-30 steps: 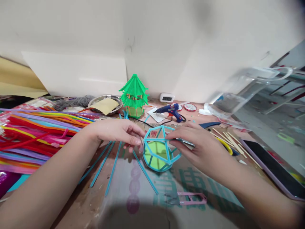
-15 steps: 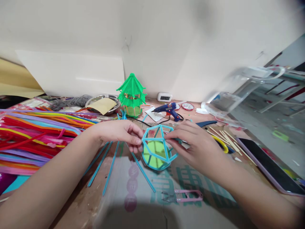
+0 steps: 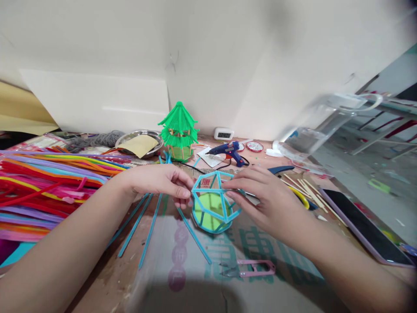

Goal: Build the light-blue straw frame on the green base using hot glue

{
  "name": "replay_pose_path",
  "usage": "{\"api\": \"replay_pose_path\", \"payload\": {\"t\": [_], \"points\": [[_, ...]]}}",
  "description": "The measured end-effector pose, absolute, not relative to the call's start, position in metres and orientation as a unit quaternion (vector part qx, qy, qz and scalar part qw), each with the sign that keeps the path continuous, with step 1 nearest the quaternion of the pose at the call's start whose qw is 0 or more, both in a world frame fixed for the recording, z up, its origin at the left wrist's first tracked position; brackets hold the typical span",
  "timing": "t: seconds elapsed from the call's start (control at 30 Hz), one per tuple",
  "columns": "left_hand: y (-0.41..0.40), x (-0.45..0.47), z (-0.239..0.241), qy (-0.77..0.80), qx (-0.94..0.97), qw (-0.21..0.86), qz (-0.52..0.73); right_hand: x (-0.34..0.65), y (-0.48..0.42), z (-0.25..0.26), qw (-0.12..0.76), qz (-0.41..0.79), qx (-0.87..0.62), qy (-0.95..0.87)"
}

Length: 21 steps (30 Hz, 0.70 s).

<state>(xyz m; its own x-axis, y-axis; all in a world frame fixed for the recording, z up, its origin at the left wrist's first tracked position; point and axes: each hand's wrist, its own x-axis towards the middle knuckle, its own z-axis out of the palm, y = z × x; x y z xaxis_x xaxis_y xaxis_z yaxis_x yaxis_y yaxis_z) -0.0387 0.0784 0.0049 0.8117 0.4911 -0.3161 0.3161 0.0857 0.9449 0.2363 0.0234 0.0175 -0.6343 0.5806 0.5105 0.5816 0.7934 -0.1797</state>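
A cage-like frame of light blue pipe cleaners [image 3: 224, 204] stands on the cardboard in the middle, with a yellow-green round base [image 3: 213, 215] at its bottom. My left hand [image 3: 169, 184] is closed, thumb and fingers pinching the frame's left corner. On the opposite side, the fingertips of my right hand [image 3: 257, 187] press together on the upper crossbar; the far right part of the frame is hidden behind them. Loose blue pipe cleaners [image 3: 150, 230] lie to the left of the frame. Pink-handled thread snips [image 3: 256, 268] rest on the cardboard in front.
A colourful pile of pipe cleaners [image 3: 48, 182] fills the left. Behind stand a green-roofed little pavilion [image 3: 179, 130], a metal dish [image 3: 156, 150], a glue gun [image 3: 228, 151] and a small digital clock [image 3: 223, 133]. Sticks [image 3: 312, 191], a phone [image 3: 361, 226] and a clear jug [image 3: 319, 126] lie right.
The whole view has shifted slightly to the left. Both hands keep their places at the blue frame, with the right fingers moved only a little.
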Motion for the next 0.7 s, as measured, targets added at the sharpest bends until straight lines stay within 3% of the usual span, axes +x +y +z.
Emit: {"api": "replay_pose_path", "payload": {"t": [0.17,0.37,0.53,0.7], "points": [[0.075,-0.041,0.019,0.35,0.713,0.605,0.06,0.252,0.024,0.028,0.291,0.003,-0.374,-0.881],[0.053,-0.023,0.041,0.525,0.788,0.219,0.234,0.275,0.036,0.038,0.202,0.162,-0.466,-0.846],[0.026,0.004,0.037,0.423,0.871,0.066,0.24,0.269,0.038,0.034,0.157,0.269,-0.44,-0.842],[0.021,0.011,0.03,0.394,0.896,0.004,0.205,0.263,0.037,0.03,0.163,0.308,-0.431,-0.832]]}}
